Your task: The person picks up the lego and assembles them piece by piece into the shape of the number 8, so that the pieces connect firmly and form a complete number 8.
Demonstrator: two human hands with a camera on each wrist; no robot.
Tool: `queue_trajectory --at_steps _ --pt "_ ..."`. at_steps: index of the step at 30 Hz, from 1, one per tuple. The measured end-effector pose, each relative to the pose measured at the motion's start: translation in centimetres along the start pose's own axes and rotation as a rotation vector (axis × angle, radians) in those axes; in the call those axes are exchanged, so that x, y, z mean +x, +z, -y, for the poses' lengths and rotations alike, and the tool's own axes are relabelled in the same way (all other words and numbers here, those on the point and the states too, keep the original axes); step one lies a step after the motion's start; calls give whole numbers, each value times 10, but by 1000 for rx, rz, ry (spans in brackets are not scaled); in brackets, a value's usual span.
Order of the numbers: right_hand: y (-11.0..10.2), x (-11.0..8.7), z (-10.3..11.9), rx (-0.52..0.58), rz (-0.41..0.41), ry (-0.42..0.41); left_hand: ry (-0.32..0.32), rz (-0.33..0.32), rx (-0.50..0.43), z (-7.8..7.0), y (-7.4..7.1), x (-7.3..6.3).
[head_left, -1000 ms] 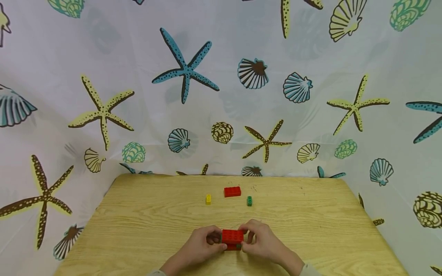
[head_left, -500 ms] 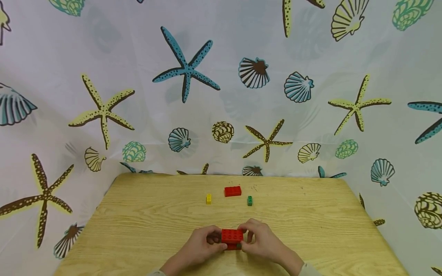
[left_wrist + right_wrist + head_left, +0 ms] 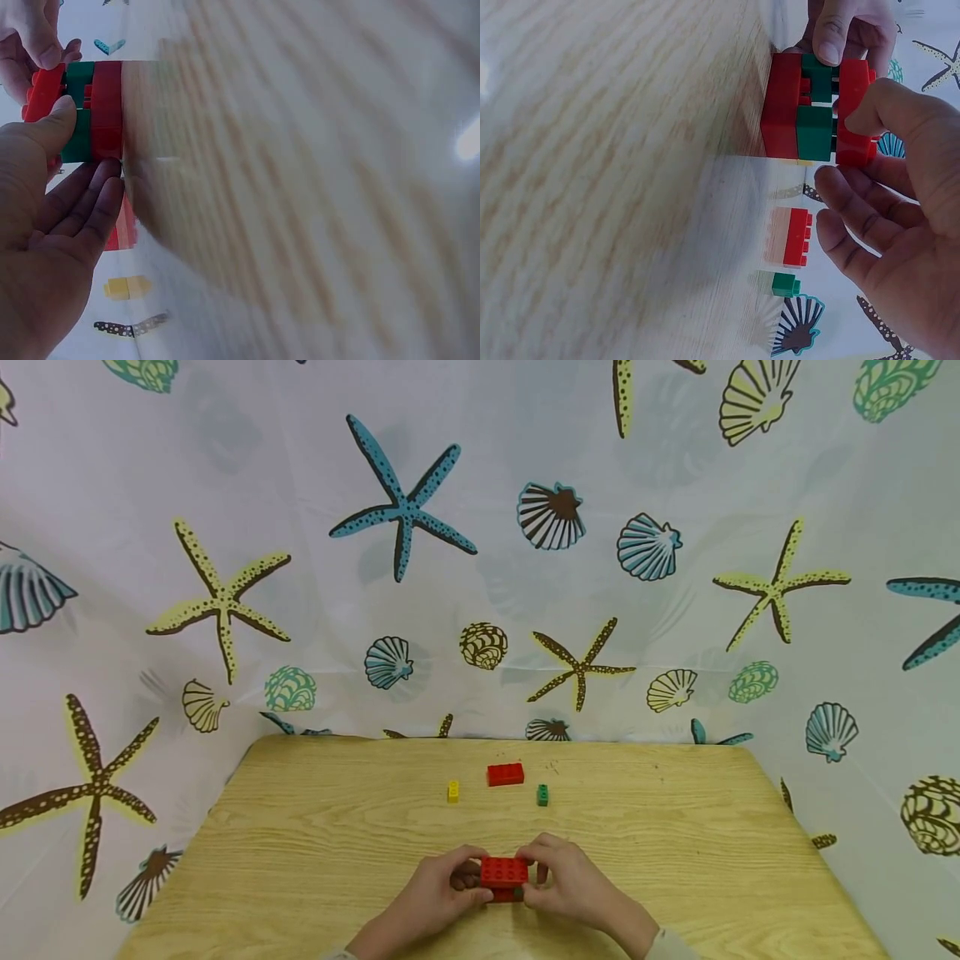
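Note:
On the table, near its front, stands a small stack of toy building bricks. Its base is a red brick (image 3: 781, 105), with two green bricks (image 3: 814, 133) side by side on it. A second red brick (image 3: 504, 870) lies across the top, studs up; in the right wrist view a gap with studs shows between it and the green bricks. My left hand (image 3: 438, 889) grips the stack's left end, its thumb over the green and upper red bricks and its fingers around the far side. My right hand (image 3: 566, 881) pinches the upper red brick at its right end.
Beyond the hands, another red brick (image 3: 506, 774) lies on the wooden table (image 3: 337, 827). A small yellow brick (image 3: 453, 792) is to its left and a small green brick (image 3: 542, 795) to its right. A white curtain (image 3: 480, 585) with shells and starfish surrounds the table.
My left index finger has shifted slightly up over the far left corner of the upper red brick. Otherwise both hands and the stack stay in nearly the same place.

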State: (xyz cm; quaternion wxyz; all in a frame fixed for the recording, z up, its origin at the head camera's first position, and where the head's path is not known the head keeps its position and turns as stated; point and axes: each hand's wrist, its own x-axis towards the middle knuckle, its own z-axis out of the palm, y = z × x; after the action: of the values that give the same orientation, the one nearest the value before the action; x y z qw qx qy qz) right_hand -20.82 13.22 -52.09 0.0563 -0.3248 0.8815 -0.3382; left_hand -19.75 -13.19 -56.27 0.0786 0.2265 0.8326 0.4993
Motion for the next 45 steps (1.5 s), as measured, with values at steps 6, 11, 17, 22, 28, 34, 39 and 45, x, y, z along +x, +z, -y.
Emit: queue_trajectory --at_steps 6,11,17,22,28,34,39,45 --pt "-1 1 1 -5 9 2 36 -13 36 -4 0 -2" --pt "0 2 1 -21 0 -6 59 -25 75 -9 -1 -2" --pt "1 1 0 -37 -12 -17 57 -26 86 -12 -3 -1" --pt "1 1 0 -41 -6 -14 56 -18 87 -12 -4 -1" --pt "1 1 0 -38 -4 -16 83 -21 95 -10 -2 -1" --pt "1 1 0 -38 -9 -29 96 -26 103 -9 -2 -1" --pt "2 2 1 -46 -6 -38 106 -30 91 -7 -2 -2" --pt "2 3 2 -78 -2 -36 102 -24 81 -7 -2 -2"
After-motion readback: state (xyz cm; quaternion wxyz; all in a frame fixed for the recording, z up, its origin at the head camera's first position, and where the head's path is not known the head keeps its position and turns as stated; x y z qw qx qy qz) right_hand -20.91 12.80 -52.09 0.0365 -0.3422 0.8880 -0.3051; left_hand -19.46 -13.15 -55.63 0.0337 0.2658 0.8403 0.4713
